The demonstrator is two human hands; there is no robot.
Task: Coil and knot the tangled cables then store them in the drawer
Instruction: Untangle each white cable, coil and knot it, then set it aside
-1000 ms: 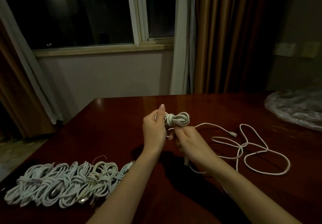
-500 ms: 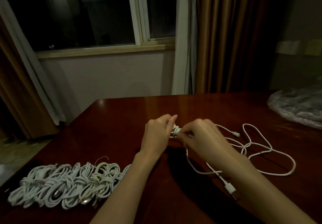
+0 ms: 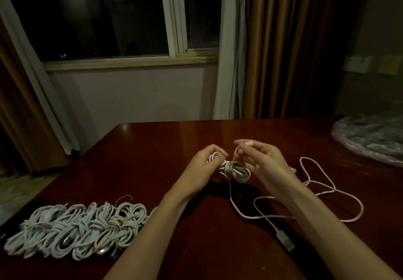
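Right now my left hand [image 3: 204,162] grips one end of the small bundle [image 3: 231,169] I am tying, fingers curled round its loops just above the table [image 3: 152,149], while my right hand [image 3: 261,160] pinches the plug [image 3: 249,143] at the cable's free end, lifted a little above the bundle with the strand running down into the wraps at its middle. Beside the bundle, on my right, a loose cable [image 3: 327,192] sprawls in open loops across the wood, one connector lying nearer to me. Well off to the left of the bundle sits the row of finished coils [image 3: 76,234]. No drawer is in view. My worry is the knot: if I pull the end before it is properly threaded, the wraps could slacken and the coil spring apart, or the tail could catch in the loose loops.
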